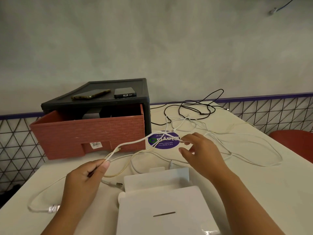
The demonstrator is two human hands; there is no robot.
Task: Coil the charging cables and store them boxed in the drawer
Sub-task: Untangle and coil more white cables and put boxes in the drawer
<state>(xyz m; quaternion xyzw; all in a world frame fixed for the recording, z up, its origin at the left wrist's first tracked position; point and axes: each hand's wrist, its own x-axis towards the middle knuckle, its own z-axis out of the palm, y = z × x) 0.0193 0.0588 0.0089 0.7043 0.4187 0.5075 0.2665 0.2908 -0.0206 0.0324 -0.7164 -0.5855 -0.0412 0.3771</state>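
Left hand point(84, 180) pinching white cable point(132, 142), right hand point(201, 153) pinching same

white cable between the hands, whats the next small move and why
Probably bring the right hand across to the left hand and lay another loop into its pinch. The thin white charging cable is stretched doubled between both hands, and much of it lies loose on the white table to the right.

Office pantry: "pantries clean" sticker point(164, 141)
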